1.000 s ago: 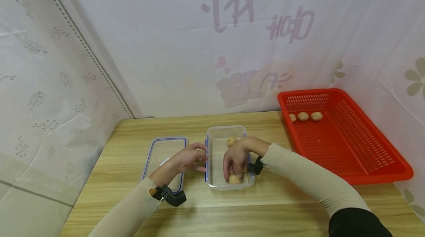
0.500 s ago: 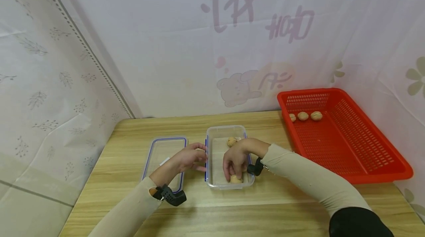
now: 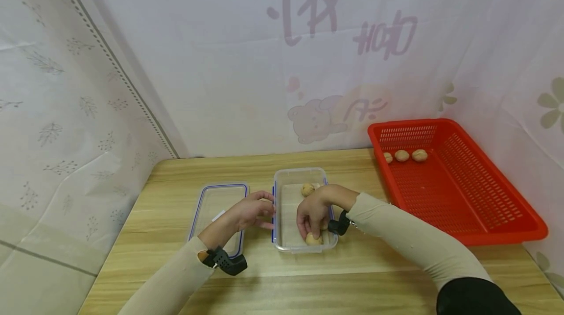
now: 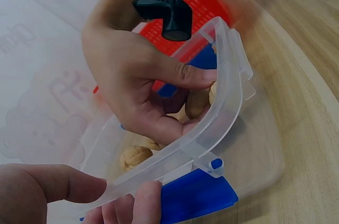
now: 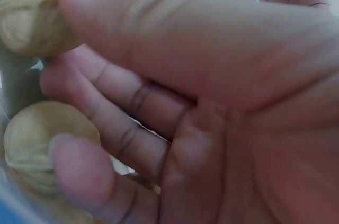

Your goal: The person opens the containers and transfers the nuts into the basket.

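Walnut (image 3: 314, 240), tan, rounded and seamed, sat clamped between the thumb and fingers of the bare right hand (image 3: 315, 209), at the near right of one clear rectangular plastic box (image 3: 299, 171). At least two more walnuts (image 3: 307, 189) lay along its right side; the hand hid part, so I cannot tell the full count. One bare left hand (image 3: 252, 209), fingers apart, touched the left wall near a blue clip (image 4: 198, 195). Left of the box lay one flat, clear, blue-rimmed lid (image 3: 216, 195). On the right, one red perforated plastic basket (image 3: 467, 207) held three walnuts (image 3: 402, 156) at its far left, all on a wood-grained table (image 3: 255, 285).
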Demonstrator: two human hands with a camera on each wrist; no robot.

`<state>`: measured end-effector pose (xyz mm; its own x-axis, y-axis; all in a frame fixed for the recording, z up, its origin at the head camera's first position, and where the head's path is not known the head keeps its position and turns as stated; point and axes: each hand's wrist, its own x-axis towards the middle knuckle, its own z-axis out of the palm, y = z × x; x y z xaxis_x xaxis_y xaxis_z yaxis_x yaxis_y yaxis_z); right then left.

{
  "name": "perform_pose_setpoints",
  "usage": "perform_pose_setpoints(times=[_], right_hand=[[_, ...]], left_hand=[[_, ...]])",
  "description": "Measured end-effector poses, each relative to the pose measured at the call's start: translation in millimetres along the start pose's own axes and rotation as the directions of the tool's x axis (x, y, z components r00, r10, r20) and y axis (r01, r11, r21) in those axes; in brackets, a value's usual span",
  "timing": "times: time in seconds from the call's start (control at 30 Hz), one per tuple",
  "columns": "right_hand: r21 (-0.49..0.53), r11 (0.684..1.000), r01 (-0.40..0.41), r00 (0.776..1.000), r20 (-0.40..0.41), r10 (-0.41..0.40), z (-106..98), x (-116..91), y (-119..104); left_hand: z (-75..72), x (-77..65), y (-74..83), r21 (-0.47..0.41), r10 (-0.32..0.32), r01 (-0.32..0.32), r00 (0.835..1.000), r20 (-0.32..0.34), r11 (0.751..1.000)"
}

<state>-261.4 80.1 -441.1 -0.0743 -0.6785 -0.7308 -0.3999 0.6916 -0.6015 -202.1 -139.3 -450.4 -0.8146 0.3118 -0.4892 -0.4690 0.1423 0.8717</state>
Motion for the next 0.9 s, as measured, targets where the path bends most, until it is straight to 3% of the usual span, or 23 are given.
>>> perform_pose_setpoints(times=[0.2,0.4,0.6,0.67,0.9], right_hand=[[0.005,1.000,0.013,0.999,-0.030,-0.013,-0.3,-3.6,0.1],[0.010,0.997,0.078,0.992,-0.096,-0.077,-1.2,-7.9,-1.9],[0.151,0.979,0.138,0.982,-0.146,-0.116,-2.6,-11.5,-3.5],[0.189,0.969,0.159,0.977,-0.173,-0.126,-3.4,-12.5,-2.6],[0.114,0.953,0.280,0.933,-0.267,-0.242,-6.9,-14.3,4.0]], left_hand=[[0.2,0.0,-0.1,-0.005,-0.001,0.001,1.000,0.006,1.000],[0.3,-0.4,0.0,-0.004,-0.008,0.008,1.000,0.005,1.000],[0.2,-0.2,0.0,-0.008,-0.016,0.016,1.000,0.005,1.000],[0.0,0.5,-0.2,-0.005,-0.013,0.013,1.000,0.007,1.000],[-0.8,1.1,0.4,-0.005,-0.013,0.013,1.000,0.004,1.000]])
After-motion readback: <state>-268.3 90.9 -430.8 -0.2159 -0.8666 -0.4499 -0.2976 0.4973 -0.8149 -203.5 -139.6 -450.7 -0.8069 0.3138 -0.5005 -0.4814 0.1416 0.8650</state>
